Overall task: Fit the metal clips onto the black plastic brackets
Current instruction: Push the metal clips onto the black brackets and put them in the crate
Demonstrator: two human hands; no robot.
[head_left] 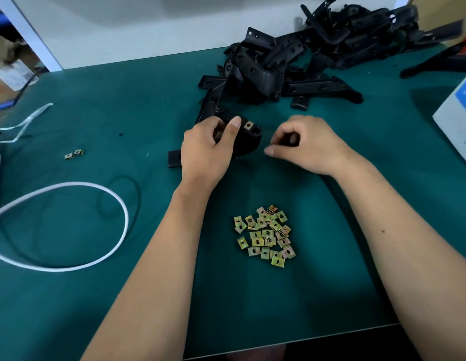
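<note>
Left hand (209,148) grips one bracket (249,139) with one clip (249,124) fitted. Right hand (302,144) is curled, contents unclear. Many loose clips (265,237) and piled brackets (291,61) remain.

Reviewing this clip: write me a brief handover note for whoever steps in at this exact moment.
Left hand grips a black bracket held just above the green mat; one metal clip is already seated on its top edge.
Right hand has its fingers curled beside the bracket; whether it holds a clip cannot be told.
Loose clips lie in a pile near the front edge, with two strays at far left.
Bracket heap waits at the back.
Left to do: finish this bracket, then work through the heap.
</note>
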